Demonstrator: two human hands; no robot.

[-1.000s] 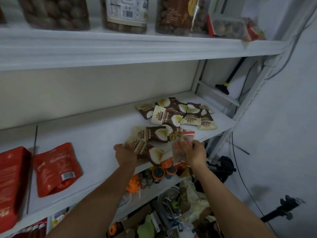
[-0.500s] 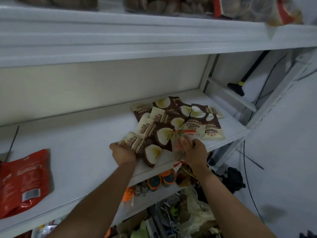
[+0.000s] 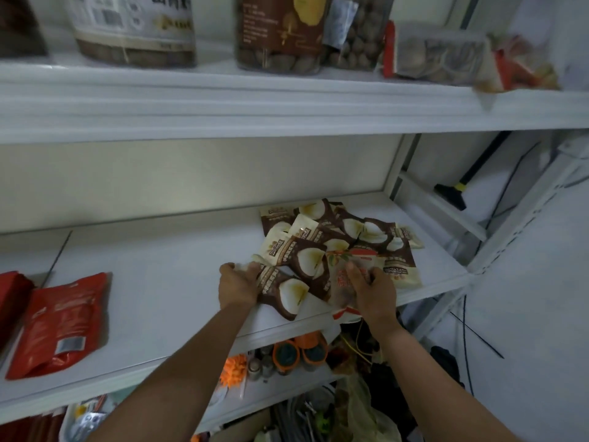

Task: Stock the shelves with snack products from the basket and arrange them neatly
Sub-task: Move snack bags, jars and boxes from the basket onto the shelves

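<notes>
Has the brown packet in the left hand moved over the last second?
Yes. The brown packet gripped by the left hand slid right and deeper on the shelf, closing on the packet pile.

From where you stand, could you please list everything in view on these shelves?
brown-and-cream foil snack packets: about a dozen, loose pile, middle shelf, right
clear plastic packet with red print: one, pile's front edge
red foil pouches: two, middle shelf, left
clear nut jars: at least three, top shelf
red-trimmed clear bags: two, top shelf, right
orange-rimmed round containers: two, lower shelf
white metal shelf: one, holding the pile
left hand: grips the nearest brown-and-cream packet
right hand: holds the clear packet
</notes>
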